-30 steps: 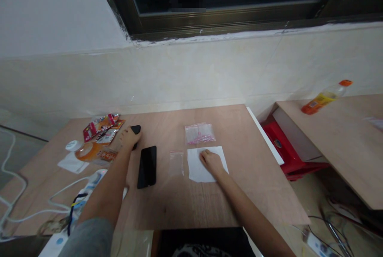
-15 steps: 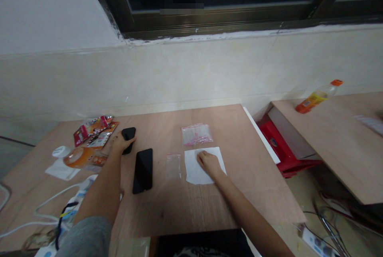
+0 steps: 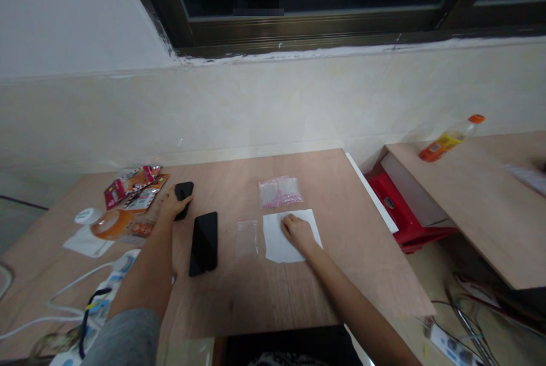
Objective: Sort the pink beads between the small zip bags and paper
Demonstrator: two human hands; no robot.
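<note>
At the left side of the wooden table, my left hand (image 3: 171, 203) grips a small black phone (image 3: 185, 190), its thumb lying across the dark face. A larger black phone (image 3: 203, 244) rests flat just to the right of that hand. My right hand (image 3: 296, 231) is closed, knuckles up, on a white sheet of paper (image 3: 275, 246); whatever its fingers may hold is hidden. Beside the paper's left edge lies a clear plastic bag (image 3: 247, 237). Behind the paper are clear zip bags with small pink bits (image 3: 280, 192).
On the left are snack packets (image 3: 134, 184), an orange drink bottle on its side (image 3: 121, 225), a tissue (image 3: 85, 242) and a power strip with cables (image 3: 104, 292). A second table (image 3: 478, 201) at right bears another bottle (image 3: 446, 143). A red stool (image 3: 398, 212) stands between the tables.
Both hands keep nearly the same places. The view has shifted very slightly.
</note>
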